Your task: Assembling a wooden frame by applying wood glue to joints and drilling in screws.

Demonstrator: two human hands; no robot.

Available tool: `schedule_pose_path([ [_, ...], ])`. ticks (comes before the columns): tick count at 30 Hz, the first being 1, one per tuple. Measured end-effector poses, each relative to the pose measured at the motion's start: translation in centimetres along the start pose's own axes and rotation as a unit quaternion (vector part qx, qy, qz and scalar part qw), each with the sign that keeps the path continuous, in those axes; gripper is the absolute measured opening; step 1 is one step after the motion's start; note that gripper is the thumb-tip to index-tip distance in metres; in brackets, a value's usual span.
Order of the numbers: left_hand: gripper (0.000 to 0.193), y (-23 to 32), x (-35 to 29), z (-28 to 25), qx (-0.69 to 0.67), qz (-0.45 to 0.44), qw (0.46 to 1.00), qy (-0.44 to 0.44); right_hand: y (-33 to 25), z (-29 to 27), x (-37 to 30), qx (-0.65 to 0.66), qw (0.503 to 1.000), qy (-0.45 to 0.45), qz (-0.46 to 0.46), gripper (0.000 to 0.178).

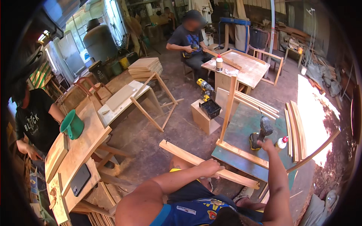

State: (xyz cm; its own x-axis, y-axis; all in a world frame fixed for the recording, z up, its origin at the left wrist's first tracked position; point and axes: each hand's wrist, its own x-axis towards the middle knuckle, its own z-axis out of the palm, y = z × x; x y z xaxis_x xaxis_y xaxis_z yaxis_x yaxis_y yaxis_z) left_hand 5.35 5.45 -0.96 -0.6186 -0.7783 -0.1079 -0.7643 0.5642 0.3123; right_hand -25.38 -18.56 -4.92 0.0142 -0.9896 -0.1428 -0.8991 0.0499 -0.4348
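My left hand [210, 168] is wrapped round a light wooden strip [181, 153], which slants across in front of me above my lap. My right hand [267, 145] is closed at the handle of a dark cordless drill [266, 126]; its bit points up and away, and its battery is at the green-topped table. Beside that hand stands a white glue bottle [281, 142] with a red cap. A wooden frame [243, 153] rests at the near edge of the table [245, 124], one leg rising on the left and another reaching out to the right.
Wooden strips [296, 130] lie on the table's right side. Beyond it, a yellow drill [204, 87] and a black tray [210, 108] sit on a wooden box. A co-worker [192, 37] sits at another table; a second person [36, 116] stands left by a workbench with a green pot [72, 125].
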Motion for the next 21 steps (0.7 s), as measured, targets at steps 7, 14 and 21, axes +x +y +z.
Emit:
schedule_pose_path([
  [7, 0.039, 2.1, 3.8, -5.7, -0.056, -0.018, 0.998, -0.024, -6.2, -5.3, -18.5, 0.030, 0.911, -0.252, -0.325, 0.084],
  [14, 0.036, 9.5, 5.0, -16.6, 0.075, 0.145, 0.981, 0.106, -8.9, -11.1, -24.7, -0.053, 0.969, 0.079, -0.227, 0.053],
  [21, 0.021, 5.0, -0.2, -26.2, 0.000, 0.247, 0.712, 0.658, -6.5, -25.5, -24.2, 0.015, 0.963, 0.182, -0.197, 0.041],
])
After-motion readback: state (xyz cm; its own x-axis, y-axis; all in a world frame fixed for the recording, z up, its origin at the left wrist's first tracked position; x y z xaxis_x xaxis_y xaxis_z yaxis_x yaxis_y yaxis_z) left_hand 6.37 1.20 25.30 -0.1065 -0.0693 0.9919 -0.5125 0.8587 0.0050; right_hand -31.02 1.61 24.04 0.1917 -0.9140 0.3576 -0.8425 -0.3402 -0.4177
